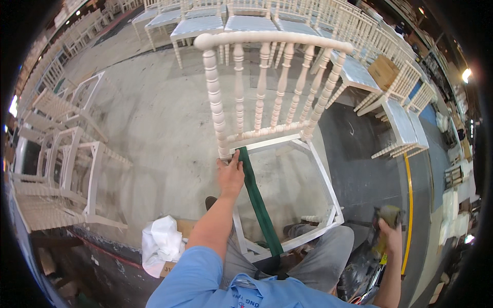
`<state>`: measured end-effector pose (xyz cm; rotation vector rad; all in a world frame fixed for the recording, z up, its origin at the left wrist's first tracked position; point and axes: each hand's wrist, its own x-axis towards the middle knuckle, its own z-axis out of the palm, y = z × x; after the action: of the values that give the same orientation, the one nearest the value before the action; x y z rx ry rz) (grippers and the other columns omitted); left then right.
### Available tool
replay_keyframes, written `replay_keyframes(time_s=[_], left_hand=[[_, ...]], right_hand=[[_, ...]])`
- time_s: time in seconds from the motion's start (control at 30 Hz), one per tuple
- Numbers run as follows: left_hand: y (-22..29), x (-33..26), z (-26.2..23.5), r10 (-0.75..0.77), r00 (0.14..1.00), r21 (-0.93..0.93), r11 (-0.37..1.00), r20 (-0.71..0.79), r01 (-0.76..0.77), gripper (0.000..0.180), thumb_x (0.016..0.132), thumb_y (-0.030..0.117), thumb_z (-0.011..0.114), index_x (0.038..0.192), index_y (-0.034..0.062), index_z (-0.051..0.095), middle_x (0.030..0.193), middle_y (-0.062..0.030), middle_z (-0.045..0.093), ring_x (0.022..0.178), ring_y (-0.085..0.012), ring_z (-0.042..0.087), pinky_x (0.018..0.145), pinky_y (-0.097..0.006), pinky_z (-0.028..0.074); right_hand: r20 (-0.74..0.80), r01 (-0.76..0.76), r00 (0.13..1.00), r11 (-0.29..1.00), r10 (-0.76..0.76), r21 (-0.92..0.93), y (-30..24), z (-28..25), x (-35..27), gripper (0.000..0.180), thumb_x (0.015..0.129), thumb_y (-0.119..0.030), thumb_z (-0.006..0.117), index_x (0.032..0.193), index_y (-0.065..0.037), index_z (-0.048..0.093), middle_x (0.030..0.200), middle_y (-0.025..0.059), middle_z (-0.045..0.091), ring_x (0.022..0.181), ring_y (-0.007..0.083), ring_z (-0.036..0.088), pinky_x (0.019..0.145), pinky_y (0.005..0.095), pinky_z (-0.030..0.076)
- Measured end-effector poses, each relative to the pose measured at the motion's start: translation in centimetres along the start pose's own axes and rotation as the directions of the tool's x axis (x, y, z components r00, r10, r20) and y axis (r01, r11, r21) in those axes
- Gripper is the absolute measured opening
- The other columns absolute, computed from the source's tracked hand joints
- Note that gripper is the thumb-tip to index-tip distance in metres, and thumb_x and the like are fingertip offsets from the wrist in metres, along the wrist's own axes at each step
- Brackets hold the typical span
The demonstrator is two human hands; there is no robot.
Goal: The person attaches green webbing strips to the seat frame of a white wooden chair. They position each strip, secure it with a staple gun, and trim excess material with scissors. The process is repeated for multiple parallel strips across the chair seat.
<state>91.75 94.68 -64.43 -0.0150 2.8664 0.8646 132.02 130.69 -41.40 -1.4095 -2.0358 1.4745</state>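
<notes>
In front of me is a cream chair [272, 37] with a turned-spindle back and an open white seat frame [325, 179]. A dark green webbing strap [260, 203] runs along the left part of the seat opening, from the far rail to the near rail by my lap. My left hand [230, 177] holds the strap's far end against the frame's far left corner, fingers partly extended. Off to the right of the chair, my right hand [392, 237] is closed around a yellow-green and dark hand tool [389, 215]. Motion blur hides the tool's exact kind.
Several unseated chair frames [77, 174] stand at the left. A white plastic bag [162, 244] lies beside my left arm. Rows of chairs with pale seats [250, 23] fill the back; more chairs [400, 120] and a cardboard box [382, 72] are at the right, near a yellow floor line [409, 205].
</notes>
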Motion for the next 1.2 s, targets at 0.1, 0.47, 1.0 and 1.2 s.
replay_keyframes(time_s=[0.1, 0.47, 1.0, 1.2], left_hand=[[-0.4, 0.8, 0.2, 0.053, 0.996, -0.005, 0.999, -0.073, -0.054, 0.045, 0.098, 0.034, 0.064, 0.142, 0.0434, 0.058, 0.143, -0.0225, 0.041, 0.107, -0.0423, 0.062, 0.092, -0.048, 0.055], [-1.7, 1.5, 0.8, 0.063, 0.991, -0.094, 0.993, -0.119, -0.074, 0.054, 0.091, 0.029, 0.072, 0.142, 0.0423, 0.059, 0.143, -0.0265, 0.042, 0.109, -0.0443, 0.061, 0.093, -0.047, 0.054], [-1.4, 1.6, 0.0, 0.001, 0.999, -0.143, 0.99, -0.046, -0.008, 0.058, 0.089, 0.021, 0.072, 0.141, 0.0416, 0.06, 0.147, -0.0247, 0.037, 0.119, -0.0447, 0.055, 0.099, -0.047, 0.052], [-1.7, 1.6, 0.2, 0.04, 0.997, -0.116, 0.992, -0.06, -0.047, 0.059, 0.091, 0.02, 0.066, 0.145, 0.04, 0.055, 0.151, -0.0259, 0.032, 0.113, -0.0451, 0.057, 0.091, -0.049, 0.054]], right_hand=[[0.35, -0.016, 0.937, 0.997, -0.009, 0.069, -7.3, 10.3, 3.4, 0.041, 0.087, -0.019, 0.083, 0.12, -0.003, 0.065, 0.102, 0.0024, 0.069, 0.083, 0.0144, 0.064, 0.07, 0.0319, 0.052], [0.628, -0.013, 0.776, 0.993, -0.061, 0.113, -7.8, 45.1, 6.3, 0.026, 0.092, -0.023, 0.079, 0.101, 0.0, 0.069, 0.08, 0.0044, 0.067, 0.058, 0.0133, 0.063, 0.048, 0.0283, 0.051], [0.602, 0.13, 0.792, 0.992, -0.104, 0.001, -6.9, 50.7, 8.0, 0.027, 0.094, -0.023, 0.078, 0.102, 0.0, 0.068, 0.081, 0.005, 0.066, 0.051, 0.012, 0.057, 0.044, 0.0276, 0.045], [0.591, 0.13, 0.789, 0.986, -0.167, 0.104, -7.1, 50.8, 7.3, 0.027, 0.094, -0.026, 0.078, 0.086, -0.003, 0.066, 0.065, 0.0005, 0.061, 0.046, 0.0091, 0.054, 0.042, 0.0264, 0.044]])
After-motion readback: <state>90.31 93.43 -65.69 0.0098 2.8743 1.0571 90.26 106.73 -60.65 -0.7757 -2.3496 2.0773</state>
